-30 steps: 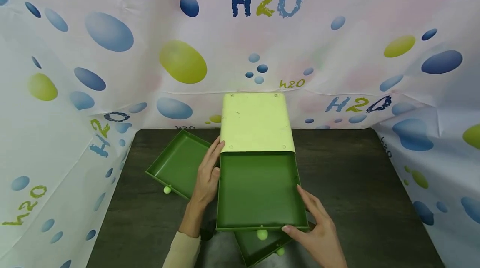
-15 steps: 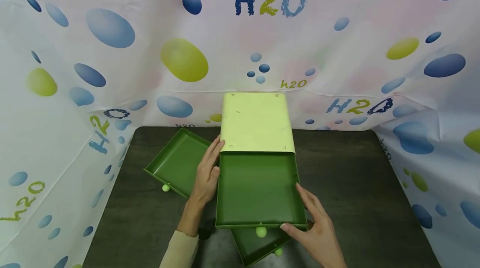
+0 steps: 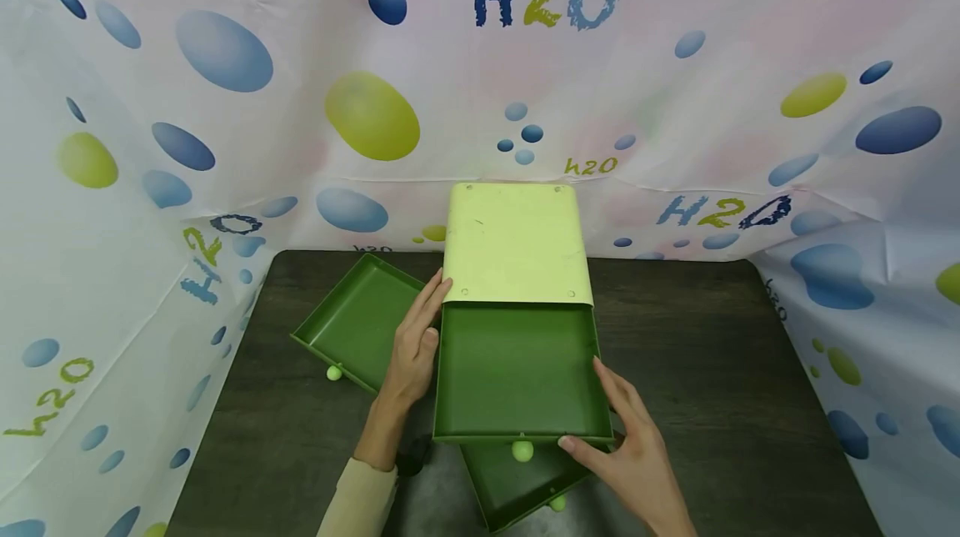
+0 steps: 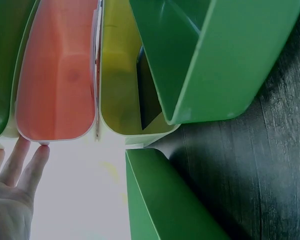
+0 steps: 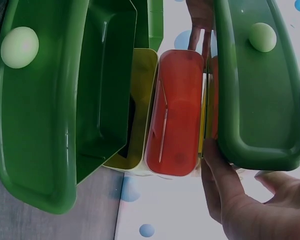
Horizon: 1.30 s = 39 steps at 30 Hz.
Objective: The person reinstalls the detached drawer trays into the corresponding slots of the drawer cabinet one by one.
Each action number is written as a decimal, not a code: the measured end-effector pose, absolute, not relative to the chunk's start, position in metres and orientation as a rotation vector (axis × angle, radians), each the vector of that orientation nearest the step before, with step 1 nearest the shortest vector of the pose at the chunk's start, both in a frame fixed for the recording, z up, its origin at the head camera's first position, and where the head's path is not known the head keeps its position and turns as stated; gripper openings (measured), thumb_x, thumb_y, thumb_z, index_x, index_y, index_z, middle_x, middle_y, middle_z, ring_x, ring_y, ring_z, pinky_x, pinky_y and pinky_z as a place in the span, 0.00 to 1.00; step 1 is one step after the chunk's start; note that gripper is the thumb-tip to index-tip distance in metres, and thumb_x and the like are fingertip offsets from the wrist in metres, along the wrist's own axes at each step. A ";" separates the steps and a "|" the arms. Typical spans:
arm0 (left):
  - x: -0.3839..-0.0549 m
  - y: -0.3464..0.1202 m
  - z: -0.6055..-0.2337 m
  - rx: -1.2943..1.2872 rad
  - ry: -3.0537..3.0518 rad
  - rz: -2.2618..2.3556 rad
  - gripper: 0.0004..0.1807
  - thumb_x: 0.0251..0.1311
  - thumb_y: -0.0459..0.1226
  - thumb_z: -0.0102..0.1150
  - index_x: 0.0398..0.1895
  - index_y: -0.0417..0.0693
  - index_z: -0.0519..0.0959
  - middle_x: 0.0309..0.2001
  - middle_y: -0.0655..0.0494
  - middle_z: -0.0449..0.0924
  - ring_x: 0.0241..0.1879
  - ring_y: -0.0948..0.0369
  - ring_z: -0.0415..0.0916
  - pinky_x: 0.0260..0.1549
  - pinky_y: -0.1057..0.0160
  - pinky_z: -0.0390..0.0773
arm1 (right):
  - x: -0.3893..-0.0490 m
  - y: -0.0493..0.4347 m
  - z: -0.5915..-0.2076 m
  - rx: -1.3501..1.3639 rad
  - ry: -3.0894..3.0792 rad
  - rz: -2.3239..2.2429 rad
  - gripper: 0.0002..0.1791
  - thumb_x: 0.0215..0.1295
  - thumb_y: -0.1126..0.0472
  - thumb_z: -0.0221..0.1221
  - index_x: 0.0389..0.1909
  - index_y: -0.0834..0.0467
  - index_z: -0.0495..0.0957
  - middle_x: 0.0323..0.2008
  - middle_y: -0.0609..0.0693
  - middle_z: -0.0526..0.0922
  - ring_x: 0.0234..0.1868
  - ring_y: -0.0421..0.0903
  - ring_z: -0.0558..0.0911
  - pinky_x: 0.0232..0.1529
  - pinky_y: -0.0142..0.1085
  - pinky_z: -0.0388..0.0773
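Observation:
A pale yellow drawer unit (image 3: 517, 245) stands near the back of the table, its top green drawer (image 3: 517, 370) pulled well out. My left hand (image 3: 411, 358) lies along the unit's left side with fingers extended. At the drawer's front right corner, my right hand (image 3: 637, 454) grips it, thumb on the front and fingers along the side. The right wrist view shows that drawer's front with a round light-green knob (image 5: 262, 37). Below it, the unit has a red-lined compartment (image 5: 175, 115) and a yellow-lined one (image 4: 120, 75), with no drawer seated in either.
A second green drawer (image 3: 356, 324) lies askew on the dark table (image 3: 712, 370), left of the unit. Another green drawer (image 3: 517, 487) sits crooked beneath the pulled-out one. A patterned white backdrop (image 3: 465, 87) encloses the table's back and sides.
The top drawer has slid slightly into the unit, my right hand moving with it. My left hand stays on the unit's side. The head view has shifted a little.

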<state>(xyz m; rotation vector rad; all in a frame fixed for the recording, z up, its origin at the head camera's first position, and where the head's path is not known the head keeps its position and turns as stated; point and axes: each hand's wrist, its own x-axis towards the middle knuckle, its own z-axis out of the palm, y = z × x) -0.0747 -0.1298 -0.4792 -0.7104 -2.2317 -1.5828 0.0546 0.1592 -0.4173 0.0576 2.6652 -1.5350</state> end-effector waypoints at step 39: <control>-0.074 -0.130 -0.479 -0.687 -2.256 -1.637 0.38 0.75 0.61 0.24 0.77 0.49 0.59 0.78 0.49 0.51 0.75 0.49 0.53 0.66 0.41 0.61 | 0.038 0.156 -0.419 0.157 2.612 -1.593 0.52 0.51 0.48 0.76 0.75 0.39 0.59 0.70 0.52 0.64 0.54 0.56 0.76 0.39 0.45 0.81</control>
